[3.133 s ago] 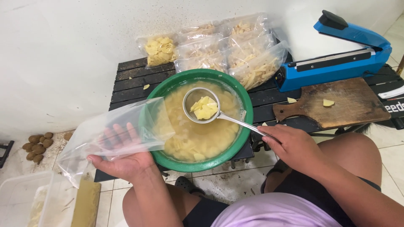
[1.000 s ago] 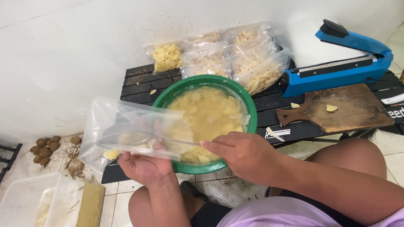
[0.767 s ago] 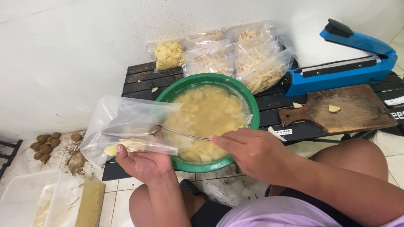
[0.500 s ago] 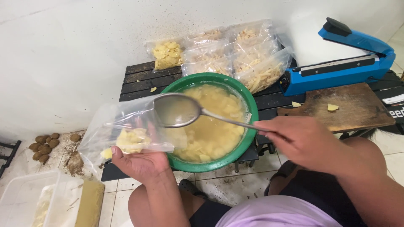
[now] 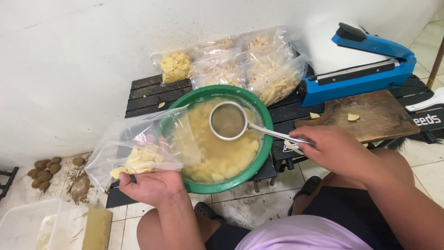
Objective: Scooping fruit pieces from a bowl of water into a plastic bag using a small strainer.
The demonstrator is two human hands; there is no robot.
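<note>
Strainer (image 5: 227, 121) hangs empty over the green bowl (image 5: 259, 159), handle gripped in the right hand (image 5: 330, 150); left hand (image 5: 150, 185) clutches the bag (image 5: 138, 150) beside the bowl's rim

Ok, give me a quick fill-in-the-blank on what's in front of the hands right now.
1. The right hand holds a metal strainer over the ____ bowl.
2. The strainer's scoop is ____ of food.
3. The left hand holds a clear ____ with some yellow slices inside.
4. The sealer beside the wooden board is ____ in colour.

Missing words: green; empty; bag; blue
</note>
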